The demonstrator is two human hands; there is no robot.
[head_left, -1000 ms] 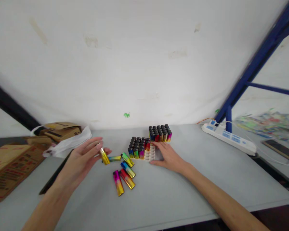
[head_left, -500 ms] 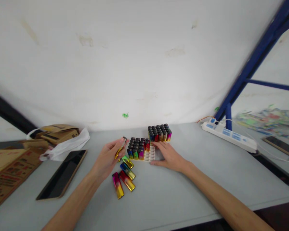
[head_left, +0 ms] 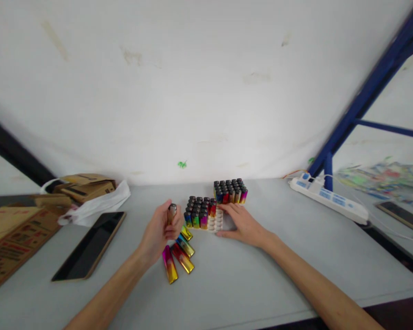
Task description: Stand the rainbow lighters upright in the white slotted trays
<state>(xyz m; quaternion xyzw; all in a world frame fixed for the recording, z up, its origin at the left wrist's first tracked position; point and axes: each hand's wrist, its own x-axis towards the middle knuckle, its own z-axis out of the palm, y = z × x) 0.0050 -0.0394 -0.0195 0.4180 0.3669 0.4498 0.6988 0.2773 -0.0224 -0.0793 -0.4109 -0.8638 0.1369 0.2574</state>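
Observation:
My left hand (head_left: 163,229) is closed around a lighter (head_left: 172,210), its metal-topped end pointing up past the fingers. Just right of it, several upright lighters with black ends (head_left: 197,211) fill most of a white tray with round holes (head_left: 215,224). Bare holes show at the tray's right end. There my right hand (head_left: 242,222) grips the tray, thumb at the near corner and fingers at the far one. Below my left hand lie loose shiny lighters, among them a purple-and-gold one (head_left: 170,265) and a red-and-gold one (head_left: 182,259).
A second block of upright lighters (head_left: 230,190) stands behind my right hand. On the left are a dark phone (head_left: 89,246), cardboard boxes (head_left: 17,240) and a white plastic bag (head_left: 106,201). A power strip (head_left: 328,199) lies at the back right, near a blue frame (head_left: 351,110).
My left hand has turned and tipped the lighter from a slant to more upright, with its fingers curled further round it. My right hand keeps its place at the tray.

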